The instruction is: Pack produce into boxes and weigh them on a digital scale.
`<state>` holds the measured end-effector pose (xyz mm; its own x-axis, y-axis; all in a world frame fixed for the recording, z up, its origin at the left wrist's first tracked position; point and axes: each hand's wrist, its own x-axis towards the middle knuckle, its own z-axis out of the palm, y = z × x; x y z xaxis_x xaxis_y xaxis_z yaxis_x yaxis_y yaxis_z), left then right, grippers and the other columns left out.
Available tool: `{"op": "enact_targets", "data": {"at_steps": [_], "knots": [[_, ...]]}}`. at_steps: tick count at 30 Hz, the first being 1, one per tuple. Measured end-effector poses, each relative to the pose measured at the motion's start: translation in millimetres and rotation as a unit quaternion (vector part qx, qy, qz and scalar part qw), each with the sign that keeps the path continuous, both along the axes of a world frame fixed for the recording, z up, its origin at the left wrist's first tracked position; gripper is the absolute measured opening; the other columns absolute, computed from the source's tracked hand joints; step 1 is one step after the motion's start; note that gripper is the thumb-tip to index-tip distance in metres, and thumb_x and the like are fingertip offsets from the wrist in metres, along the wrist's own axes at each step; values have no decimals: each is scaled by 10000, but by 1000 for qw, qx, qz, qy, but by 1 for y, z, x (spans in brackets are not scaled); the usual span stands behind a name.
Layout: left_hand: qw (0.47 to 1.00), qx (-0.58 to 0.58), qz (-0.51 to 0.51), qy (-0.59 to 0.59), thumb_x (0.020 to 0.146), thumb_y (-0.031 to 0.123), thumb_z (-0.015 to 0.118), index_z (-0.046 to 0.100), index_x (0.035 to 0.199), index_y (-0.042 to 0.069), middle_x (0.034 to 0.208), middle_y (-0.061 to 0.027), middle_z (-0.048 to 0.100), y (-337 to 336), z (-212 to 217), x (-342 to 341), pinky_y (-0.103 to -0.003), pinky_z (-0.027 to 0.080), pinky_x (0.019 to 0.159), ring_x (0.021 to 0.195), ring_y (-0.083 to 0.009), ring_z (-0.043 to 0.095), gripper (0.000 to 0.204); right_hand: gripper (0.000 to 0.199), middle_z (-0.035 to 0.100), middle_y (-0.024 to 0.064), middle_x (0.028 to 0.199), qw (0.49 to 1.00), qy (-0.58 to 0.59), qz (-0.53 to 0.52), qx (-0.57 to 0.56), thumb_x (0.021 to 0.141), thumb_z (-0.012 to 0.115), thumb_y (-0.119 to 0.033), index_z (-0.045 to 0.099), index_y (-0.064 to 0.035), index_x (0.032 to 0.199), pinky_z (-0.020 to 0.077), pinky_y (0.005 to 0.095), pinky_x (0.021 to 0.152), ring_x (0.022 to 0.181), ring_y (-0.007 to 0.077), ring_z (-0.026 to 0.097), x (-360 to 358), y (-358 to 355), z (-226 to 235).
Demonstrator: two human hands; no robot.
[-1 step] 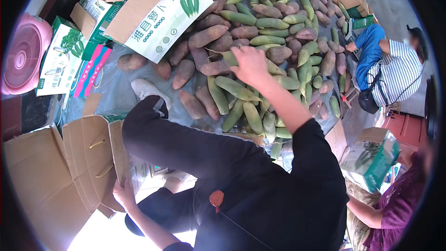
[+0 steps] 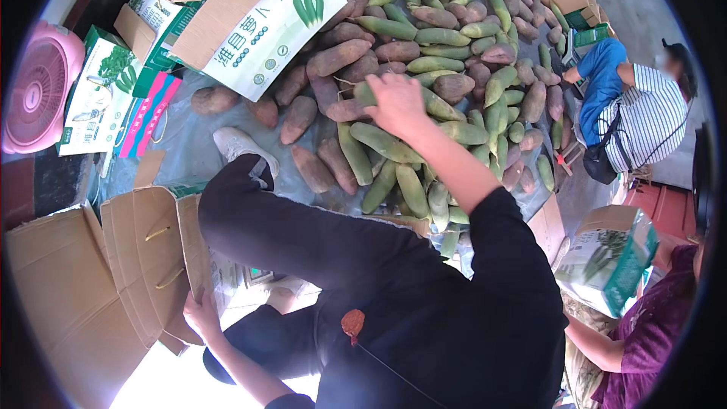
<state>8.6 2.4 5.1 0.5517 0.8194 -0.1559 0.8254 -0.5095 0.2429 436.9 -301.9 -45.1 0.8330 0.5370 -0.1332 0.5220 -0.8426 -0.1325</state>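
Observation:
My right hand (image 2: 399,106) is closed over a green radish (image 2: 364,95) on the pile; its tip shows left of my fingers and the rest is hidden under my hand. Around it lie many more radishes, some green, like the long radish (image 2: 386,142) just below my wrist, others brownish and soil-covered, like the radish (image 2: 339,58) farther left. At the lower left, my left hand (image 2: 202,316) grips the edge of an open cardboard box (image 2: 144,238) with yellow cord handles, fingers partly hidden behind its flap.
A printed carton (image 2: 261,38) stands at the pile's far left, near a pink fan (image 2: 38,91). On the right, a person in a striped shirt (image 2: 650,113) sits by the pile; nearer, a person in a purple shirt (image 2: 644,341) holds a green-and-white carton (image 2: 606,257).
My right hand has shifted slightly left with the green radish. On the right, the other person's carton has moved a little. My left hand stays on the box.

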Motion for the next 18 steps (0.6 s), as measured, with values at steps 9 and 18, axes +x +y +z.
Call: {"op": "enact_targets", "data": {"at_steps": [9, 18], "knots": [[1000, -8, 10, 19, 777, 137, 592, 652, 929, 26, 806, -179, 647, 3, -1, -2, -385, 479, 683, 753, -329, 639, 198, 558, 559, 104, 1068, 995, 77, -50, -37, 677, 761, -287, 543, -136, 1167, 451, 462, 863, 1092, 297, 512, -16, -8, -94], [996, -3, 23, 88, 797, 245, 624, 642, 896, 103, 838, -144, 638, -4, 0, 9, -430, 487, 703, 785, -344, 618, 174, 518, 534, 42, 1139, 987, 11, 87, -136, 679, 764, -287, 536, -164, 1127, 452, 486, 818, 1101, 251, 502, -23, 4, -95]]}}
